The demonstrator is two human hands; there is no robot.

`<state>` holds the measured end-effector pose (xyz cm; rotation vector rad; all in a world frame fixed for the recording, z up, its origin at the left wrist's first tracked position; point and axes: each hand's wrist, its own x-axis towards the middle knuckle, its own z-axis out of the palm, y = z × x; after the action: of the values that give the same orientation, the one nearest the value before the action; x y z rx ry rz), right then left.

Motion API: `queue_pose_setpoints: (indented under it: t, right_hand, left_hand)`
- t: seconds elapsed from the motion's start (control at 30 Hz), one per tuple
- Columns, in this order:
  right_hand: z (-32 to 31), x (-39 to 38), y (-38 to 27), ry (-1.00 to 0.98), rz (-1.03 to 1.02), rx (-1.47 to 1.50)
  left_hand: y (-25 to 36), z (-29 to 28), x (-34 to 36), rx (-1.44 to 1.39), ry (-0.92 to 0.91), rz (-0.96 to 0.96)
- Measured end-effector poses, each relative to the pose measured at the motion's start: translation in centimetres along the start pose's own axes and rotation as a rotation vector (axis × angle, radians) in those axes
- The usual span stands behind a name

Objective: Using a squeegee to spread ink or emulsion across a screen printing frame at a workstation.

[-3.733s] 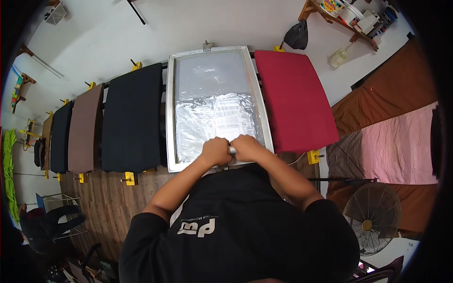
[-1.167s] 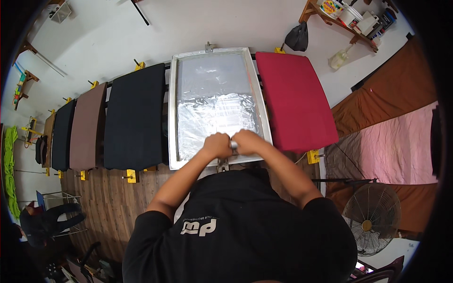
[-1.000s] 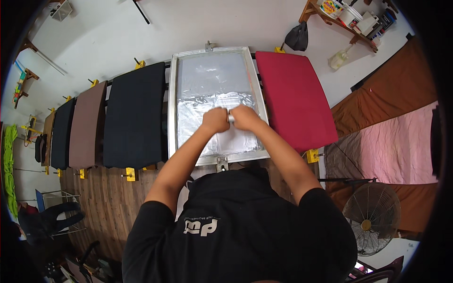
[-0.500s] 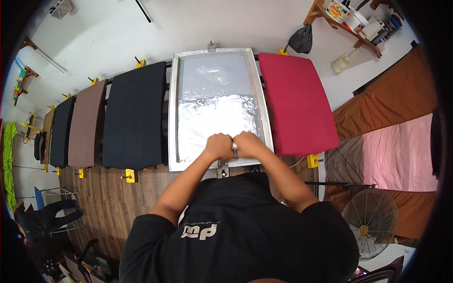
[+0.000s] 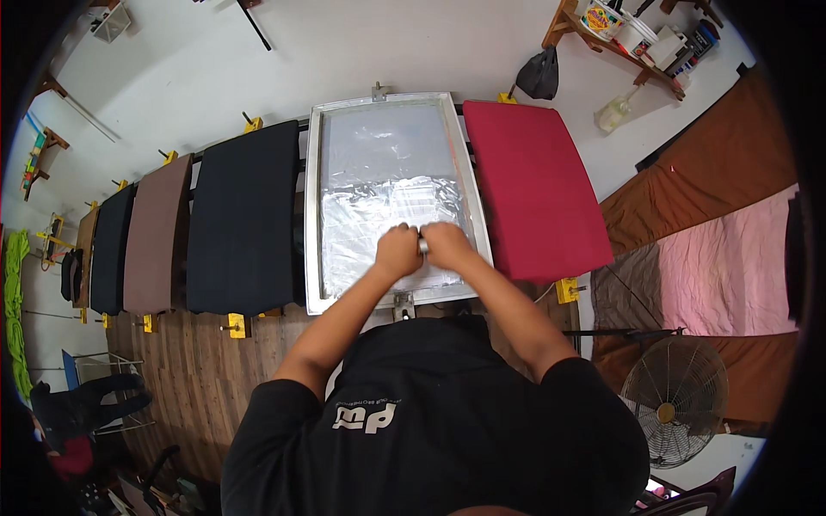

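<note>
Both my hands are closed in fists, side by side over the near half of a screen-printing frame. My left hand (image 5: 399, 251) and my right hand (image 5: 448, 246) grip a squeegee (image 5: 422, 246), of which just a silvery bit shows between them; the rest is hidden under my fingers. The silver frame (image 5: 313, 215) lies lengthwise in front of me. Its mesh (image 5: 387, 142) is grey at the far end, and shiny silver ink (image 5: 353, 215) coats the near half. A metal clamp (image 5: 403, 304) sits at the near edge.
A red-covered board (image 5: 538, 189) stands right of the frame; black (image 5: 245, 215) and brownish (image 5: 157, 236) boards line up leftward, with yellow clamps (image 5: 238, 326). A floor fan (image 5: 674, 404) is at lower right. A shelf with tubs (image 5: 632, 39) hangs at upper right.
My two fists have moved a little away from me along the mesh, still together on the squeegee. More streaked silver ink shows around them.
</note>
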<state>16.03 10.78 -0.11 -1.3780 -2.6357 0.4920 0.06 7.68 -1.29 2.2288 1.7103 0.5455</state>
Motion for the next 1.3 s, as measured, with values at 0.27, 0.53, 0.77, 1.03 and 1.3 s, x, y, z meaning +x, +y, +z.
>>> queue_pose_setpoints:
  t: [0.27,0.53,0.77,1.03,1.3]
  right_hand:
    - [-1.5,-4.8,-3.6,-0.317,0.041,-0.010]
    - [-2.2,4.2,1.2,-0.101,0.041,-0.041]
    - [-2.5,4.2,0.5,-0.286,-0.073,-0.072]
    - [-1.0,-2.3,-1.7,-0.329,-0.096,-0.038]
    - [-2.4,-0.3,-1.3,-0.329,-0.058,0.017]
  left_hand:
    - [2.4,-3.0,-4.3,0.036,-0.434,-0.102]
    - [-1.3,-2.7,5.2,0.120,-0.325,-0.141]
    - [-1.2,-3.1,4.5,0.119,-0.442,-0.161]
    - [1.4,-2.6,-1.8,0.075,-0.498,-0.094]
    - [0.2,-3.5,0.2,0.018,-0.538,-0.165]
